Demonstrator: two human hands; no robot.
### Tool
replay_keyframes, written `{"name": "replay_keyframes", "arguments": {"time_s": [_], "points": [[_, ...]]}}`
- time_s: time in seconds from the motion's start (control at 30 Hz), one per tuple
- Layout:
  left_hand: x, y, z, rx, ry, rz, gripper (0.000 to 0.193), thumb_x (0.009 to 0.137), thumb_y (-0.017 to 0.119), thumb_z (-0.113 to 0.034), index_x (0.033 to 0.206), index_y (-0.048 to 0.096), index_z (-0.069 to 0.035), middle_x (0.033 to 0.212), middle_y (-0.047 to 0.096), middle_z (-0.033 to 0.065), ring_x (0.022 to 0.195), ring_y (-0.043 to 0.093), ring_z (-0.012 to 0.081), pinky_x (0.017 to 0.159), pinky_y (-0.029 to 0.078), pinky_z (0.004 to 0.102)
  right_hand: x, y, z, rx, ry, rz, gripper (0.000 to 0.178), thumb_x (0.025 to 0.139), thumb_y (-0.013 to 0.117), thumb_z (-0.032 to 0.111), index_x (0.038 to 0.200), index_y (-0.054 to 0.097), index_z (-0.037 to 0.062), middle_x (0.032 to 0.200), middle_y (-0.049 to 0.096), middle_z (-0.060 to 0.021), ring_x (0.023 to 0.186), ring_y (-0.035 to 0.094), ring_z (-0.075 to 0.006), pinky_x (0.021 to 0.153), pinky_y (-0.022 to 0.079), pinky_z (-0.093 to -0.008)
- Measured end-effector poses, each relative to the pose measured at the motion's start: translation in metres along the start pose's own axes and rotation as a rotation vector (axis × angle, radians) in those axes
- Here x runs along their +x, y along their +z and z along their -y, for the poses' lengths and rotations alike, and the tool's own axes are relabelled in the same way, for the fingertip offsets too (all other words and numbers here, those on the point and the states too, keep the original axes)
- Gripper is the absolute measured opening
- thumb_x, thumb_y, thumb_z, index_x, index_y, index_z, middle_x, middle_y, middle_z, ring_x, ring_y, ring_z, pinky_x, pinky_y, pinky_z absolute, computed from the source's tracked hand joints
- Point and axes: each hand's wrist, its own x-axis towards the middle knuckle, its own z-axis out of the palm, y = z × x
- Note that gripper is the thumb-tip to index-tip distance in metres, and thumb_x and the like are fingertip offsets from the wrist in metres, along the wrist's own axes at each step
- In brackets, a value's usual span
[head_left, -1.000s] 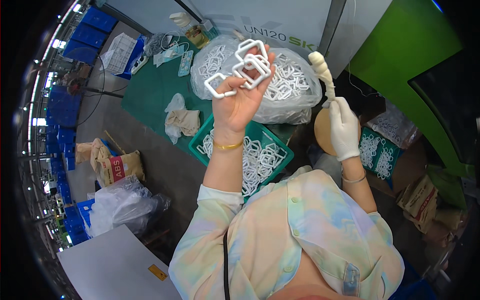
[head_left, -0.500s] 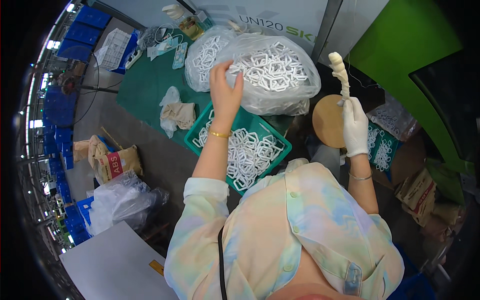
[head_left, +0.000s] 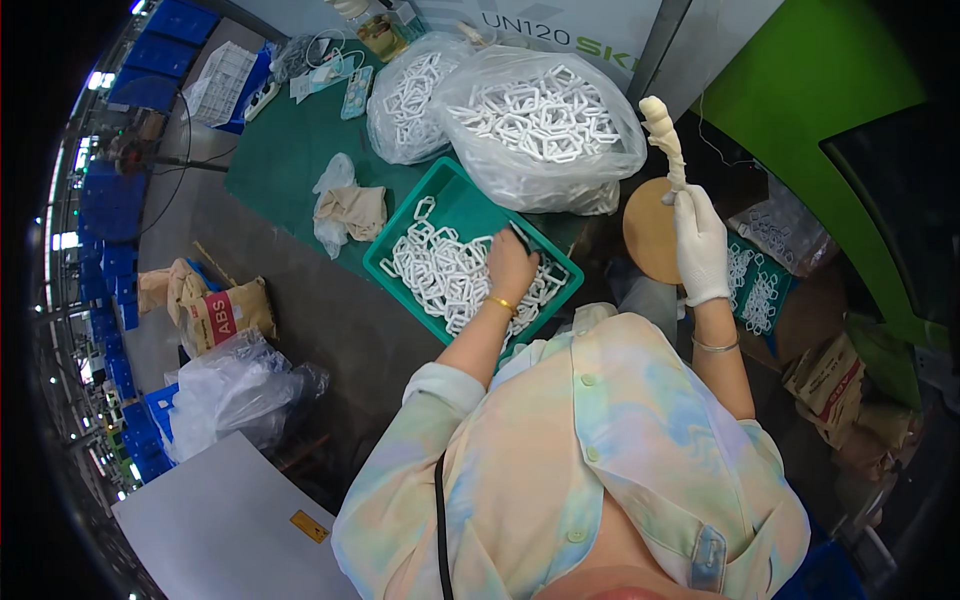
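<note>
I view a green tray (head_left: 450, 183). To its right, my gloved right grip (head_left: 702, 250) is clamped on a lumpy cream stick (head_left: 660, 130). Inside it is my bare left grip (head_left: 512, 268); I cannot tell its closure. The tray's piled links (head_left: 440, 278) are white, hollow, elongated.

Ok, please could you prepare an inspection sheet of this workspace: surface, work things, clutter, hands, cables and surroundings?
Surface: green tabletop, partly covered.
Work things: green tray holding loose white links; large clear bag and smaller clear bag, both containing similar links.
Clutter: beige cloth with crumpled clear plastic; bottle farther back.
Hands: bare left hand at the tray, grasp unclear; gloved right hand grips a cream knobbly object.
Cables: white cable near the bottle; black cord against the shirt.
Surroundings: green machine, brown sack, round wooden disc.
</note>
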Motion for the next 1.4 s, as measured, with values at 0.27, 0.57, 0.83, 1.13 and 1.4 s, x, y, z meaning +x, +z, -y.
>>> {"name": "replay_keyframes", "arguments": {"time_s": [0.27, 0.57, 0.83, 1.13, 1.4], "points": [[0.004, 0.002, 0.018, -0.015, 0.132, 0.088, 0.009, 0.079, 0.071, -0.016, 0.079, 0.071, -0.008, 0.094, 0.065, 0.0154, 0.094, 0.062, 0.0353, 0.079, 0.049, 0.0474, -0.009, 0.003, 0.006, 0.017, -0.034, 0.017, 0.023, 0.104, 0.048, 0.021, 0.097, 0.061, 0.0039, 0.073, 0.044, 0.003, 0.066, 0.037, -0.0042, 0.059, 0.032, -0.0237], [0.021, -0.097, 0.096, 0.166, 0.162, -0.011, 0.043, 0.075, 0.075, -0.02, 0.116, 0.067, -0.01, 0.12, 0.061, 0.0169, 0.113, 0.056, 0.0376, 0.093, 0.049, 0.0456, -0.014, -0.003, -0.004, 0.039, 0.007, 0.046, 0.023, 0.105, 0.047, 0.02, 0.098, 0.062, 0.0041, 0.073, 0.043, 0.0045, 0.066, 0.037, -0.0037, 0.059, 0.032, -0.0229], [0.033, -0.079, 0.093, 0.227, 0.003, 0.263, 0.062, 0.073, 0.073, -0.034, 0.127, 0.062, -0.006, 0.117, 0.065, 0.0243, 0.112, 0.061, 0.0397, 0.098, 0.049, 0.0445, -0.015, 0.004, 0.006, 0.034, -0.021, 0.061, 0.024, 0.105, 0.047, 0.021, 0.098, 0.062, 0.0034, 0.074, 0.045, 0.0037, 0.067, 0.038, -0.0041, 0.061, 0.033, -0.0226], [0.053, -0.082, 0.104, -0.264, -0.008, 0.225, 0.039, 0.072, 0.076, -0.014, 0.108, 0.067, -0.006, 0.098, 0.071, 0.0165, 0.092, 0.068, 0.0326, 0.081, 0.054, 0.0415, -0.013, 0.002, 0.006, 0.012, -0.016, 0.071, 0.024, 0.104, 0.049, 0.022, 0.1, 0.062, 0.0019, 0.083, 0.056, -0.0058, 0.078, 0.052, -0.0159, 0.072, 0.041, -0.0295], [0.072, -0.091, 0.12, -0.066, -0.036, 0.137, 0.025, 0.079, 0.069, -0.016, 0.103, 0.07, -0.006, 0.095, 0.072, 0.0184, 0.088, 0.068, 0.0362, 0.078, 0.054, 0.0429, -0.012, 0.01, 0.01, 0.036, -0.067, 0.089, 0.024, 0.105, 0.047, 0.022, 0.098, 0.061, 0.0034, 0.076, 0.047, 0.0029, 0.068, 0.04, -0.005, 0.062, 0.034, -0.0234]]}}
